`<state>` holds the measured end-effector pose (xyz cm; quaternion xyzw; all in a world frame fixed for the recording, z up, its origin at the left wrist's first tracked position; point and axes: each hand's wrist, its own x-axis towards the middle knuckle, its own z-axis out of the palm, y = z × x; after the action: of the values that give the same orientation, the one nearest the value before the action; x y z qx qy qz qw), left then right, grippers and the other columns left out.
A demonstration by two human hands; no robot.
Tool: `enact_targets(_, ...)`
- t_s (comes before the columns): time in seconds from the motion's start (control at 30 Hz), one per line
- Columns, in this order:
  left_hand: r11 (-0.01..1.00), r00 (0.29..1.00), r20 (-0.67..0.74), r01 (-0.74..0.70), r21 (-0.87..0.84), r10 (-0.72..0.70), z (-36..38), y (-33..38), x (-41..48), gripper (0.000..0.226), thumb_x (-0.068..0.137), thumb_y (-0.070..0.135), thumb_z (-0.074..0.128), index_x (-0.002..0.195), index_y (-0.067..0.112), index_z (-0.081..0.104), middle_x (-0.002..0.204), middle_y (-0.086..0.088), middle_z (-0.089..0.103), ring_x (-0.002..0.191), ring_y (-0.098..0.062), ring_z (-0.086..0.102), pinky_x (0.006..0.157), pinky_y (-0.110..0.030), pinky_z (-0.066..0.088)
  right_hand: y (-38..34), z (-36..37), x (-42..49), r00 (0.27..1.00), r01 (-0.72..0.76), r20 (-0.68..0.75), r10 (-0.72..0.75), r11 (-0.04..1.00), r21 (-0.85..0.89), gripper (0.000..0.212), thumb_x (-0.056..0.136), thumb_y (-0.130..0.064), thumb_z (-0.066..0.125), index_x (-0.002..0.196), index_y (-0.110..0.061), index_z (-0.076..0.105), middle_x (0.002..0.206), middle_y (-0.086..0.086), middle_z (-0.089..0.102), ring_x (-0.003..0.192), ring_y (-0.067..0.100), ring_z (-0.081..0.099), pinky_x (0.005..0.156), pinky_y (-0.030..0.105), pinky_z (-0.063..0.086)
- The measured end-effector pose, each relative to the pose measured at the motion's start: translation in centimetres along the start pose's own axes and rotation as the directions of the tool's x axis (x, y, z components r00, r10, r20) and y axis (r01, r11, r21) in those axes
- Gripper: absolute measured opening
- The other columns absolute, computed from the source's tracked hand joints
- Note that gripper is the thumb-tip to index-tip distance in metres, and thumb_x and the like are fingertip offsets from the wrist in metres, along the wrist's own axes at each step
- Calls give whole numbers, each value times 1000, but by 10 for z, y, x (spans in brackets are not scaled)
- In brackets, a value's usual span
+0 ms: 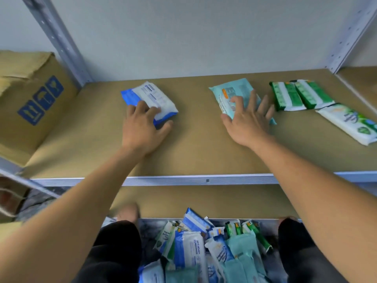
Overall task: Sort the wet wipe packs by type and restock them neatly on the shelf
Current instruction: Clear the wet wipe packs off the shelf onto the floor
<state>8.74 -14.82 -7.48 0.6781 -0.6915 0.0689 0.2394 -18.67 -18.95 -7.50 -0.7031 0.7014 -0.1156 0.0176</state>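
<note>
Left hand (142,127) curled round near end of blue-and-white plastic wipe pack (150,99). Right hand (247,123) spread flat, pressing teal plastic wipe pack (232,91) on brown shelf board (204,152).

A brown cardboard box (30,103) is sitting at the far left, its top flaps creasing and sagging, with blue handling symbols (41,100) facing right. A pale grey wall (183,33) is running across the back. At the lower left, something brownish with a white cord (10,203) is showing, too blurred to identify, and dark shorts (114,250) are filling the bottom edge.
</note>
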Motion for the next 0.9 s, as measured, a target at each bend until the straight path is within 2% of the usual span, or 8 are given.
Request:
enact_targets(0.13, 986, 969, -243, 9, -164, -50, -17, -3, -41, 38, 83, 55, 62, 74, 21, 74, 73, 2, 56, 73, -25, 48, 68, -44, 46, 1, -4, -9, 999, 0, 39, 3, 997, -80, 77, 97, -64, 25, 157, -26, -5, 163, 17, 3, 140, 46, 18, 111, 57, 18)
enact_targets(0.27, 982, 962, -235, 107, -155, -142, -41, 18, -51, 47, 83, 59, 58, 53, 23, 56, 61, 8, 50, 66, -21, 52, 70, -37, 35, 4, -13, -32, 998, 56, 40, -52, 994, -98, 70, 94, -63, 31, 154, -32, 13, 157, 14, 14, 129, 41, 30, 105, 52, 26)
enact_targets(0.37, 983, 980, -79, 181, -34, -184, -41, 35, -43, 45, 81, 69, 58, 100, 30, 71, 120, 6, 60, 109, -23, 53, 89, -40, 34, 3, -20, -52, 997, 77, 29, -75, 995, -66, 63, 89, -61, 43, 143, -31, 29, 143, 12, 27, 118, 38, 35, 97, 50, 32)
enact_targets(0.43, 966, 954, 153, 256, 17, -256, -32, 39, -42, 82, 78, 83, 48, 144, 35, 44, 156, 1, 31, 140, -28, 30, 109, -47, 28, 2, -24, -64, 997, 73, 33, -72, 996, -47, 60, 85, -61, 48, 135, -30, 33, 137, 11, 28, 114, 37, 35, 94, 50, 33)
enact_targets(0.47, 962, 936, 222, 266, 53, -271, -25, 40, -45, 93, 76, 88, 41, 152, 37, 28, 163, 1, 17, 146, -31, 18, 114, -50, 22, 2, -25, -70, 997, 67, 34, -66, 997, -38, 60, 84, -61, 49, 133, -31, 33, 137, 10, 27, 114, 37, 36, 94, 49, 33)
enact_targets(0.57, 962, 927, 258, 256, 100, -273, -16, 44, -60, 97, 75, 91, 33, 155, 39, 14, 166, 0, 4, 147, -37, 10, 116, -52, 19, 0, -25, -86, 998, 52, 30, -52, 999, -13, 61, 85, -64, 49, 135, -32, 32, 146, 13, 22, 117, 40, 38, 97, 49, 30)
enact_targets(0.7, 973, 958, 185, 204, 104, -221, -23, 53, -91, 82, 82, 82, 36, 152, 41, 25, 165, -1, 12, 141, -40, 24, 110, -50, 27, -1, -27, -103, 998, 25, 55, -23, 999, -22, 61, 89, -66, 45, 136, -32, 28, 159, 27, -1, 128, 46, 32, 105, 51, 26)
enact_targets(0.9, 997, 997, 17, 72, -3, -72, -33, 68, -159, 77, 81, 68, 44, 149, 32, 40, 162, -8, 24, 126, -44, 40, 104, -49, 38, -1, -24, -145, 995, 72, -65, -74, 996, -46, 58, 91, -62, 46, 138, -31, 30, 155, 25, 16, 125, 43, 35, 102, 51, 29)
